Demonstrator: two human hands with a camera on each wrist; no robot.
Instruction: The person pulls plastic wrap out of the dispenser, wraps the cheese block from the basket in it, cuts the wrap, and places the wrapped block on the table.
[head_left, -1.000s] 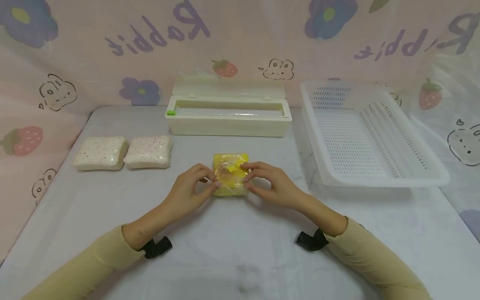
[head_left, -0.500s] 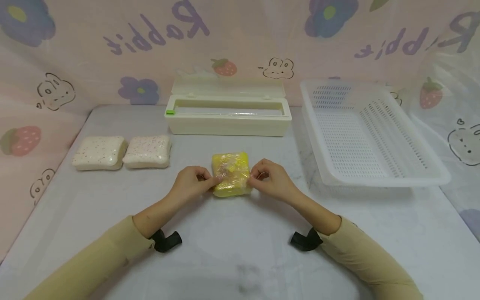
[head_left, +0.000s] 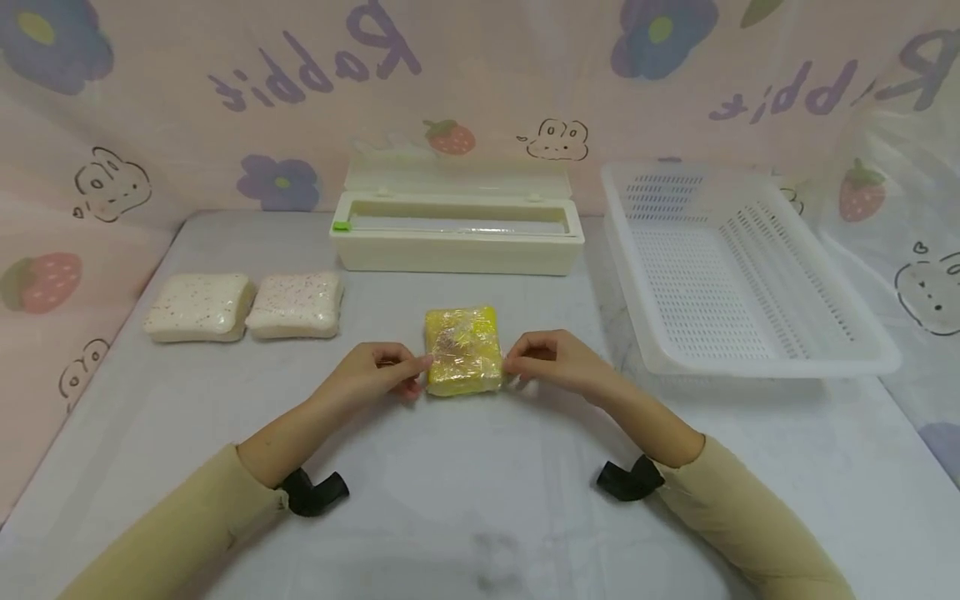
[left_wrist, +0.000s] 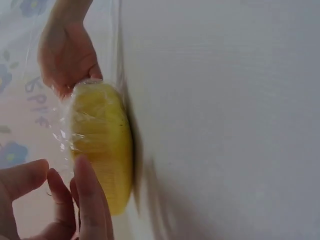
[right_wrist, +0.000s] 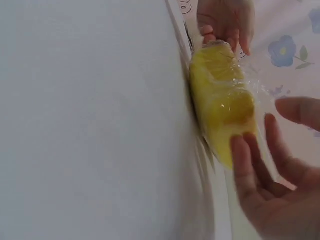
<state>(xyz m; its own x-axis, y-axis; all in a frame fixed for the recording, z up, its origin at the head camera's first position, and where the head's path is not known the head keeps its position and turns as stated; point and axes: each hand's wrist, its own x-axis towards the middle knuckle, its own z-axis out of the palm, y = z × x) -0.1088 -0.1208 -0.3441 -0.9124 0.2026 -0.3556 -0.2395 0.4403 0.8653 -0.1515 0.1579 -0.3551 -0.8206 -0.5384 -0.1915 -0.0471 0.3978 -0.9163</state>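
A yellow block with rounded edges (head_left: 463, 350), wrapped in wrinkled cling film, lies flat on the table between both hands. Brownish patches show through its top. The left hand (head_left: 382, 371) is at the block's left edge, thumb tip right at the film. In the left wrist view its thumb and forefinger tips nearly meet, while another finger lies along the block's end. At the right edge is the right hand (head_left: 558, 362), thumb and forefinger close together, other fingertips against the block's side in the right wrist view. I cannot tell whether the clear film is pinched.
Two white speckled blocks, a left one (head_left: 198, 308) and a right one (head_left: 295, 305), stand side by side at left. Behind the yellow block is a cream cling film dispenser (head_left: 457, 257), lid raised. A white perforated basket (head_left: 750, 362) stands at right, before a patterned curtain (head_left: 480, 75).
Both hands have drawn outward from the yellow block's top to its side edges, uncovering more of it. The block stays nearly in place, its film looking flatter over the top.
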